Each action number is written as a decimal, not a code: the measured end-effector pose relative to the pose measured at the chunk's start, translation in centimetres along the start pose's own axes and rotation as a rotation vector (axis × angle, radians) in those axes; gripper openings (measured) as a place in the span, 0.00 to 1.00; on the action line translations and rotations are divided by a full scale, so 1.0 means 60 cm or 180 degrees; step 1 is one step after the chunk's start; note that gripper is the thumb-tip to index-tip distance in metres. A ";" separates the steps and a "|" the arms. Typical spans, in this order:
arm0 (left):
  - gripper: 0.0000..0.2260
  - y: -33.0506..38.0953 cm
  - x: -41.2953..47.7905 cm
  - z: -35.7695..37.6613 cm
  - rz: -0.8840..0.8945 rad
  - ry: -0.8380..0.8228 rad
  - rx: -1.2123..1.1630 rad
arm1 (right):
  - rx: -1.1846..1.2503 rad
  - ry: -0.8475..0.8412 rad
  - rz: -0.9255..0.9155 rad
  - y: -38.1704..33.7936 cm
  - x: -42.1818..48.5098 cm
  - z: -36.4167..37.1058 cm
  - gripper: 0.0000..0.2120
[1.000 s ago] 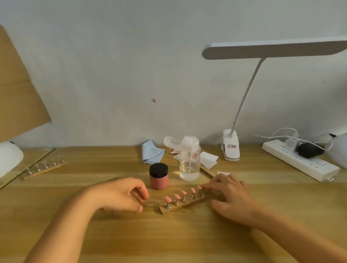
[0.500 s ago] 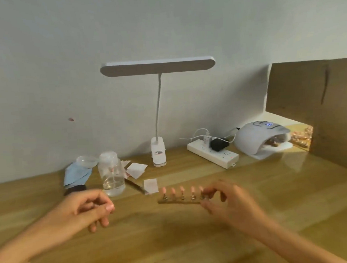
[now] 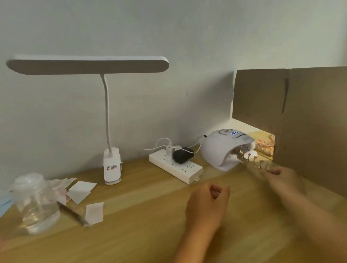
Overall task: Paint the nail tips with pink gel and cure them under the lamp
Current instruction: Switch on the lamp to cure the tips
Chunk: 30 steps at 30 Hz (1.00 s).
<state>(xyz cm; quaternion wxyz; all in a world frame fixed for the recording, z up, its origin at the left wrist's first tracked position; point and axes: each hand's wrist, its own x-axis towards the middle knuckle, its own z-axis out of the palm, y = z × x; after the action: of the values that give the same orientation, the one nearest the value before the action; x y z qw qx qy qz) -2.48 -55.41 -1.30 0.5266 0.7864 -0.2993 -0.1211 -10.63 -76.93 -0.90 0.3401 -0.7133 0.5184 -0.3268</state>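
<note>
The painting looks finished and the curing step is in hand. Nearest, the left hand [image 3: 208, 202] hovers over the wooden desk [image 3: 135, 245], its fingers loosely curled and holding nothing. Just beyond it the right hand [image 3: 283, 180] pinches the near end of the nail tip holder [image 3: 254, 163] between thumb and fingertips, and the holder's far end sits at the mouth of the curing lamp [image 3: 220, 146] (the tips are too smeared to read their colour). The next move probably calls for a level, straight slide inward, so that no wet tip brushes the lamp's rim. As for containers, the clear bottle [image 3: 37, 202] on the left holds clear liquid in its lower part. The lamp's cavity, farther back, shows pale shapes inside, but I cannot tell what they are.
</note>
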 end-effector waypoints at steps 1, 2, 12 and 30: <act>0.11 -0.001 0.003 0.015 -0.0036 0.0126 0.0068 | -0.0002 -0.0013 0.0007 -0.004 0.010 0.015 0.13; 0.12 -0.003 0.005 0.025 -0.0028 0.0219 0.0154 | -0.0044 -0.0002 -0.0009 -0.009 0.018 0.027 0.13; 0.14 -0.020 0.036 0.054 0.0260 0.0389 0.0701 | -0.0729 0.0080 -0.0285 -0.052 0.101 0.132 0.16; 0.11 -0.020 0.039 0.055 0.0188 0.0410 0.0671 | -0.1133 -0.0369 -0.1872 -0.162 0.173 0.093 0.19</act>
<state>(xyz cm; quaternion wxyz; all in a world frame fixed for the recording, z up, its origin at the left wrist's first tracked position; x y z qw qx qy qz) -1.88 -58.98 -3.48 0.4625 0.8344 -0.2989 -0.0226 1.55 -83.86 5.18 0.1305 -0.8976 0.3194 -0.2742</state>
